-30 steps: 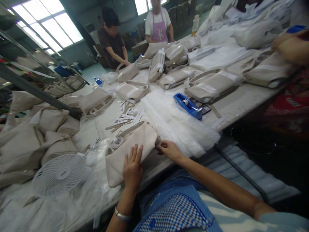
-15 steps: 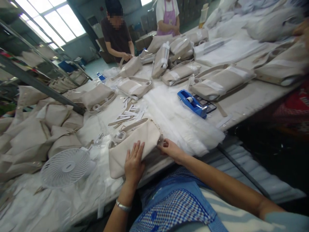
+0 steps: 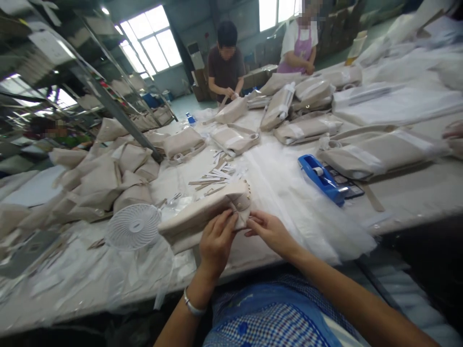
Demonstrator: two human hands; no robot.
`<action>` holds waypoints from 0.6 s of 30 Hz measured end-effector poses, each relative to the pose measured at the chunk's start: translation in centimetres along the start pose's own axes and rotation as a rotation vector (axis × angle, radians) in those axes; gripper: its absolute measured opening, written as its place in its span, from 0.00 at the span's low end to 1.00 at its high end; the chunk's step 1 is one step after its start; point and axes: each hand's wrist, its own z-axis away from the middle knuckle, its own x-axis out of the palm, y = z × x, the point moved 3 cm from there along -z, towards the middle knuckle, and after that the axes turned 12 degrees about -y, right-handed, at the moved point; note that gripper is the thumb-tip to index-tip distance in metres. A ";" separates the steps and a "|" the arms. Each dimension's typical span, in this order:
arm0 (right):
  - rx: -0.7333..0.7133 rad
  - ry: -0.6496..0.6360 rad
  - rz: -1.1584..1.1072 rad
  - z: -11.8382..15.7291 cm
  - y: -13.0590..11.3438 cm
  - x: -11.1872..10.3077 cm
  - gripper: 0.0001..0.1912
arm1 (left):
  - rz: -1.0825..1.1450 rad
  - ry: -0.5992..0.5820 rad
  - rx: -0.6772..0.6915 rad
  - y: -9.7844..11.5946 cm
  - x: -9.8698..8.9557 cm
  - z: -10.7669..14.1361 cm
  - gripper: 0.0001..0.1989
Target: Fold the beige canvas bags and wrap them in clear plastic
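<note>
A beige bag (image 3: 202, 214) is tilted up at the table's front edge, its narrow end and lower side turned toward me. My left hand (image 3: 218, 241) is closed on its near side, fingertips pressing close to the right end corner. At that same end, my right hand (image 3: 266, 230) pinches the corner edge between thumb and fingers. Gold-coloured studs run along the bag's upper right edge. Behind the bag lie loose white and beige strips (image 3: 217, 174). Thin white wrapping sheets (image 3: 289, 188) spread out to the right of it.
A blue tape dispenser (image 3: 320, 178) stands at the right by a wrapped bag (image 3: 383, 152). To the left are a white fan (image 3: 133, 226) and a heap of beige bags (image 3: 97, 183). Two people stand across the table; part of another hand (image 3: 454, 132) shows at the right edge.
The bag has tipped up, showing its underside and end. My left hand has slid from its flat face toward the right corner, and its fingers have curled. The view has swung left.
</note>
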 end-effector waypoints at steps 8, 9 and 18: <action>-0.788 0.187 1.265 -1.3 -5.4 -0.7 0.21 | 0.329 0.118 -0.068 -2.3 -3.2 -2.5 0.13; -0.837 0.176 1.320 -1.9 -6.2 -0.6 0.19 | 0.344 0.116 -0.075 -2.4 -3.6 -2.9 0.12; -1.074 0.148 1.142 -5.1 -10.4 -0.7 0.14 | 0.416 0.028 -0.068 -3.1 -7.6 -6.1 0.14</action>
